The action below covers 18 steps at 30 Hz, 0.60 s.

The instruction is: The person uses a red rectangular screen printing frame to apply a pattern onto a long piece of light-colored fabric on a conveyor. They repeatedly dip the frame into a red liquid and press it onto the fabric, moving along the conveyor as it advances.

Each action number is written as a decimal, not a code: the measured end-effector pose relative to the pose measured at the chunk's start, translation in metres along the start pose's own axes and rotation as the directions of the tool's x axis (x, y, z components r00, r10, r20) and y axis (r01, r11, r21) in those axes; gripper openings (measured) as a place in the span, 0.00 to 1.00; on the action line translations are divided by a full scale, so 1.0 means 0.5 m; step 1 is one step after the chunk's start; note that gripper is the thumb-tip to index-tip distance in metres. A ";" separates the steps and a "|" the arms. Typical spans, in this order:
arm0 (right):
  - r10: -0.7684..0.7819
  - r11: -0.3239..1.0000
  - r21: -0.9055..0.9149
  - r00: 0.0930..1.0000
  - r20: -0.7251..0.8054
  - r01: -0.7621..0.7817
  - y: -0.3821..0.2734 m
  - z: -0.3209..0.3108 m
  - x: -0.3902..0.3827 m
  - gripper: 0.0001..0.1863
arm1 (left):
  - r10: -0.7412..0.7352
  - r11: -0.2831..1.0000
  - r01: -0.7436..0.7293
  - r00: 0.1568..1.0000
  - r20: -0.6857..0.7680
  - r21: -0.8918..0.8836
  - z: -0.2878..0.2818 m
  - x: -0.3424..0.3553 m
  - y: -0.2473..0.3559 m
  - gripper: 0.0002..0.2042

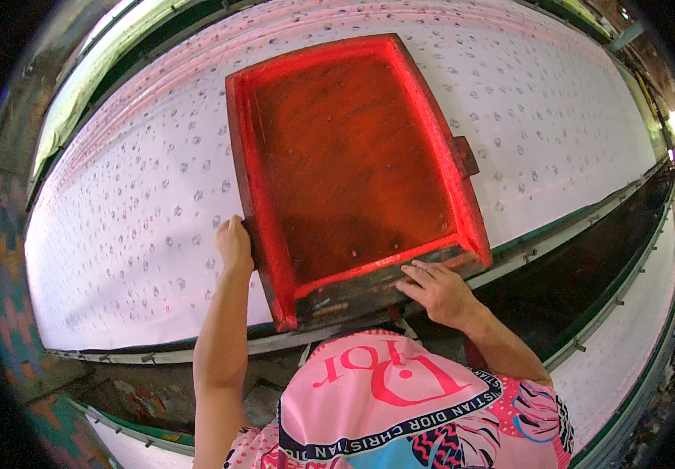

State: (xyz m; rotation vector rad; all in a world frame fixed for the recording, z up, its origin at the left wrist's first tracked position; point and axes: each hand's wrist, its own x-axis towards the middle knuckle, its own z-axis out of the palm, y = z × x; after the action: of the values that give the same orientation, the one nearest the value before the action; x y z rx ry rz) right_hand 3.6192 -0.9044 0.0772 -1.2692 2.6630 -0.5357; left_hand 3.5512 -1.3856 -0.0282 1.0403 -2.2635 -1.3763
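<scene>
A large wooden screen-printing frame (439,117) lies before me over pale printed cloth, its inner walls coated in bright red ink. Dark red mesh (345,156) fills the middle. My left hand (236,244) is closed at the frame's left side, where fingers and wood meet; the grip itself is partly hidden. At the near right, my right hand (437,291) has its fingers bent against the outer face of the near wall, with the thumb out of sight. A small wooden block handle (465,155) sticks out from the frame's right side. The frame's near end overhangs the table edge.
White cloth (150,203) with small grey motifs covers the long table. A rail (158,357) runs along its near edge. Behind me, past a dark gap, stands another cloth-covered table (626,328). Yellowish cloth (91,86) lies on a table beyond the far left edge.
</scene>
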 end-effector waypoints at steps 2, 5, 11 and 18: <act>-0.010 0.998 -0.060 0.997 -0.078 0.006 -0.025 -0.002 0.032 0.20 | 0.021 0.998 -0.021 1.000 0.005 0.057 0.012 -0.011 0.028 0.18; -0.008 0.997 -0.077 0.997 -0.078 0.002 -0.066 -0.011 0.102 0.19 | -0.148 0.989 0.150 0.985 0.089 -0.014 0.008 -0.009 0.050 0.19; 0.210 0.973 -0.153 0.939 0.273 -0.173 -0.078 -0.032 0.174 0.21 | -0.117 0.988 0.121 0.992 0.044 -0.093 0.006 -0.009 0.038 0.21; 0.181 0.979 -0.120 0.974 0.133 -0.166 -0.117 0.019 0.110 0.25 | -0.032 0.997 0.033 0.999 0.017 -0.071 0.013 -0.002 0.020 0.24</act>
State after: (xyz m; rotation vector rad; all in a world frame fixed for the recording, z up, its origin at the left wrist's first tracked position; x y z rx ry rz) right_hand 3.6294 -0.9831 0.0915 -1.0420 2.6783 -0.2681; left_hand 3.5438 -1.3780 -0.0226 1.0506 -2.2008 -1.4724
